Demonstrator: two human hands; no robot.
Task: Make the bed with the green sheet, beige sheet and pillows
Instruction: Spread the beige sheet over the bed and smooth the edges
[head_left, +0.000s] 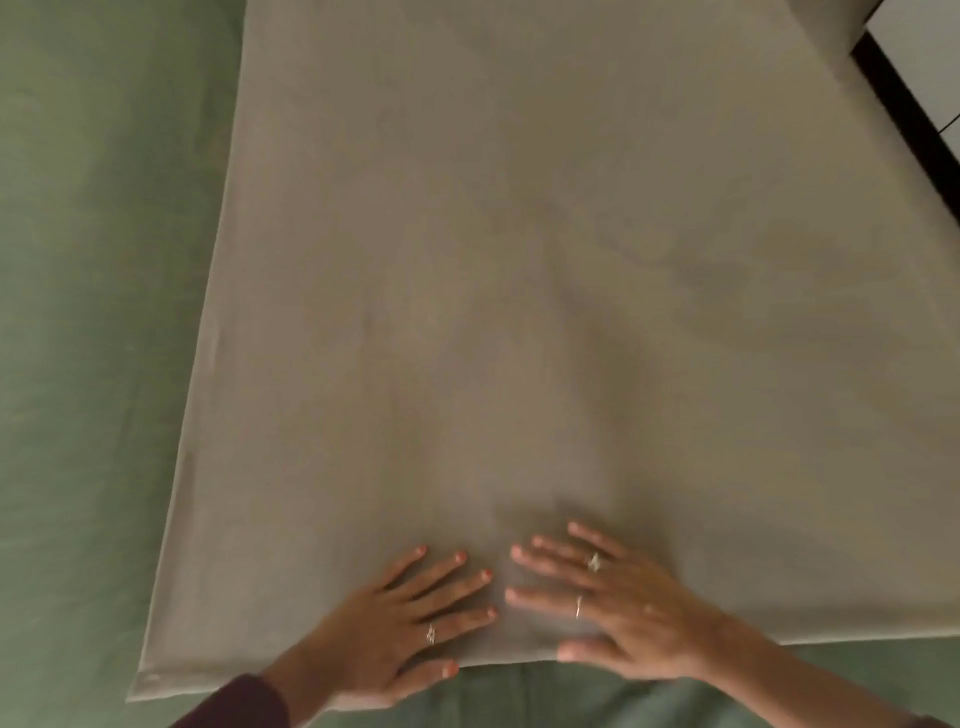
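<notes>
The beige sheet (519, 286) lies spread flat over the green sheet (93, 312), which shows along the left side and at the near edge. My left hand (400, 629) and my right hand (613, 608) both press flat on the beige sheet close to its near edge, fingers spread, fingertips almost meeting. Neither hand holds any cloth. Faint creases run up the beige sheet from between the hands. No pillows are in view.
At the top right the bed ends at a dark strip (904, 119), with a pale floor or wall (919, 57) beyond it. The beige sheet's near left corner (150, 680) lies on the green sheet.
</notes>
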